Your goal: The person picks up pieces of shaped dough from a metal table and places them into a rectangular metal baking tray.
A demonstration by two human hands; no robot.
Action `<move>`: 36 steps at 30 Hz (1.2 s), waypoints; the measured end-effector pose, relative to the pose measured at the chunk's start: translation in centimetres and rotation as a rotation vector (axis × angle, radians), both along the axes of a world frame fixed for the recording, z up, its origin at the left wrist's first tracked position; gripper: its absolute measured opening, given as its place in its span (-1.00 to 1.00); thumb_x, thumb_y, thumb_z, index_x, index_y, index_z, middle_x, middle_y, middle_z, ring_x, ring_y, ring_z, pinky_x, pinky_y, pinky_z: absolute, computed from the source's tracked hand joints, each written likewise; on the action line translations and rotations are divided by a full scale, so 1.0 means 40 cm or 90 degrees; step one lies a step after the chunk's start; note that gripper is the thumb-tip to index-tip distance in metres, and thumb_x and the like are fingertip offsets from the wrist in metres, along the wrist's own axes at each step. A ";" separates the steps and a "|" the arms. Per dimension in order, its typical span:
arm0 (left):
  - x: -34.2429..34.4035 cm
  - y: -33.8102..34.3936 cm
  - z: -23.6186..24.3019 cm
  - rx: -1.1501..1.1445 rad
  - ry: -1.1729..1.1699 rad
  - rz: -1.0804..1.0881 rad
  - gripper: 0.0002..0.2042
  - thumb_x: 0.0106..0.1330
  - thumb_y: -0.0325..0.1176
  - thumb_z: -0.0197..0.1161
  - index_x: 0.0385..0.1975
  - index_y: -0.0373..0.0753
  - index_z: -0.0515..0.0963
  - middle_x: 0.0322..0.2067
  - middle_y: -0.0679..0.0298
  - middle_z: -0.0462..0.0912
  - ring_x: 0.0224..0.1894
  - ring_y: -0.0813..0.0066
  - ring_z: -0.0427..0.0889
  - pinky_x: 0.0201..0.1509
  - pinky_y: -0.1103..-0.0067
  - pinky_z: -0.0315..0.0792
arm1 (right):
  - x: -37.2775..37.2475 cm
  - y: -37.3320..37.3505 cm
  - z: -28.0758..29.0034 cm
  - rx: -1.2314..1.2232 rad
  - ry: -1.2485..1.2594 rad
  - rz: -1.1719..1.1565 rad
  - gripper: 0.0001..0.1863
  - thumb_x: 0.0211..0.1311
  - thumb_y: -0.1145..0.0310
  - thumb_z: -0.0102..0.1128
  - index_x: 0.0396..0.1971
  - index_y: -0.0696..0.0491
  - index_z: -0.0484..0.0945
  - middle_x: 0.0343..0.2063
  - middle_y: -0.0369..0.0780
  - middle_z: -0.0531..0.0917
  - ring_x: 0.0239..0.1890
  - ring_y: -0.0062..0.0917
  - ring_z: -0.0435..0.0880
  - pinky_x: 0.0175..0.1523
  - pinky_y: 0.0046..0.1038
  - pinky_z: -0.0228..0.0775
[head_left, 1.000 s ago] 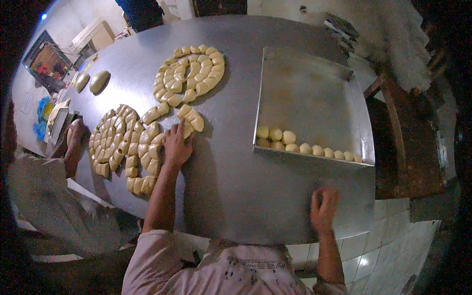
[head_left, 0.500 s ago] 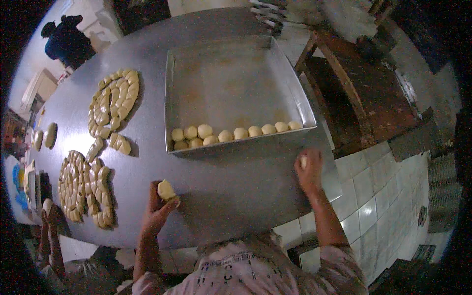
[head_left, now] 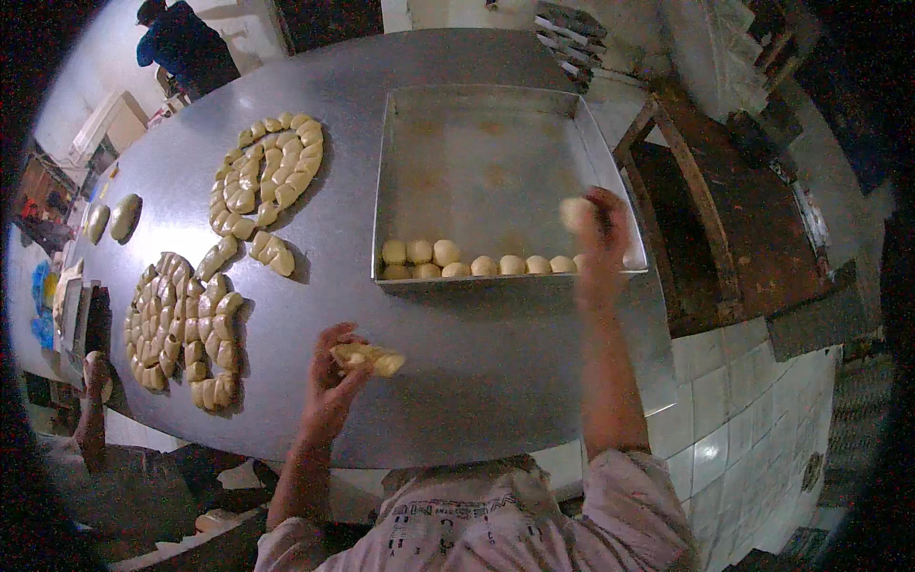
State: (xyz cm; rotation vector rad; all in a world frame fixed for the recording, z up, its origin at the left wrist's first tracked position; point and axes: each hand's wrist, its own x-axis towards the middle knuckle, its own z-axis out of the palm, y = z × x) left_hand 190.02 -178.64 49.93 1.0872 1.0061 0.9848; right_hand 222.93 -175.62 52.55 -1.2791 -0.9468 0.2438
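Observation:
My left hand (head_left: 334,381) grips a pale piece of cut dough (head_left: 372,359) above the steel table (head_left: 486,372). My right hand (head_left: 600,234), blurred, is over the right side of a square metal tray (head_left: 486,176) with a dough ball (head_left: 577,214) in its fingers. Dough balls (head_left: 445,253) line the tray's near edge, doubled up at the left end. To the left lie a ring-shaped group of cut dough pieces (head_left: 295,162), a short strip (head_left: 272,253) and a larger coiled group (head_left: 172,315), with two smooth dough lumps (head_left: 125,217) farther left.
A co-worker's hand (head_left: 95,372) is at the table's left edge. A person in dark clothing (head_left: 191,52) stands beyond the far left edge. A wooden stand (head_left: 743,238) is right of the table, stacked metal items (head_left: 569,43) behind it, tiled floor (head_left: 724,429) below.
My left hand left the cut pieces with dough and now holds it nearer me. My right hand rose from the table's near right into the tray with a ball. The view has shifted.

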 end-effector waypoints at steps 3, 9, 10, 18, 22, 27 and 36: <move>0.026 0.011 0.012 -0.002 0.031 -0.059 -0.68 0.12 -0.43 0.19 -0.10 -0.29 0.39 -0.20 0.22 0.46 -0.15 0.52 0.43 -0.01 0.57 0.31 | -0.043 0.093 -0.093 -0.409 -0.254 0.240 -0.67 0.11 0.21 0.10 -0.19 0.11 0.46 -0.15 -0.11 0.51 -0.19 -0.32 0.53 -0.10 -0.36 0.35; 0.044 -0.018 -0.002 0.028 0.035 -0.130 -0.73 0.17 -0.40 0.16 -0.14 -0.31 0.44 -0.24 0.26 0.53 -0.18 0.55 0.47 -0.08 0.60 0.34 | -0.305 -0.137 -0.019 -0.170 -0.283 0.310 -0.55 0.13 0.37 0.11 0.06 0.04 0.33 0.02 -0.19 0.43 -0.04 -0.49 0.48 0.01 -0.44 0.34; 0.048 -0.022 -0.014 0.057 0.021 -0.166 -0.74 0.18 -0.39 0.16 -0.15 -0.31 0.44 -0.25 0.26 0.53 -0.19 0.56 0.48 -0.10 0.60 0.35 | -0.343 -0.177 -0.032 -0.225 -0.233 0.396 -0.56 0.14 0.38 0.11 0.05 0.04 0.34 0.01 -0.19 0.43 -0.03 -0.49 0.46 0.03 -0.44 0.32; -0.068 0.061 -0.057 0.017 -0.009 0.043 -0.91 0.27 -0.36 0.04 -0.37 -0.21 0.35 -0.41 0.29 0.46 -0.32 0.56 0.43 -0.24 0.61 0.33 | -0.030 -0.479 -0.195 -0.521 -0.651 -0.042 -0.62 0.18 0.32 0.00 0.02 0.05 0.37 -0.04 -0.14 0.42 -0.01 -0.22 0.35 0.14 -0.25 0.06; 0.054 0.022 -0.056 -0.019 0.037 -0.124 -0.85 0.21 -0.47 0.09 -0.48 -0.16 0.23 -0.49 0.39 0.32 -0.42 0.63 0.32 -0.35 0.65 0.26 | 0.070 -0.281 -0.234 -0.484 -0.544 -0.299 -0.63 0.14 0.29 0.04 -0.05 0.07 0.34 -0.13 -0.12 0.41 -0.02 -0.16 0.29 0.10 -0.16 0.06; 0.042 0.008 -0.127 -0.032 0.123 -0.138 -0.76 0.13 -0.57 0.14 -0.46 -0.13 0.19 -0.47 0.45 0.27 -0.45 0.70 0.24 -0.36 0.70 0.20 | 0.006 -0.385 -0.248 -0.398 -0.554 -0.003 -0.71 0.02 0.29 0.16 -0.29 0.09 0.39 -0.23 -0.11 0.42 -0.13 -0.18 0.33 -0.03 -0.17 0.14; 0.147 -0.060 -0.072 -0.070 0.052 -0.225 -0.74 0.12 -0.53 0.17 -0.25 -0.14 0.27 -0.24 0.31 0.36 -0.20 0.55 0.38 -0.10 0.65 0.30 | 0.098 -0.326 -0.253 -0.314 -0.512 -0.059 -0.71 -0.08 0.33 0.23 -0.40 0.15 0.38 -0.35 -0.08 0.45 -0.25 -0.19 0.41 -0.10 -0.20 0.20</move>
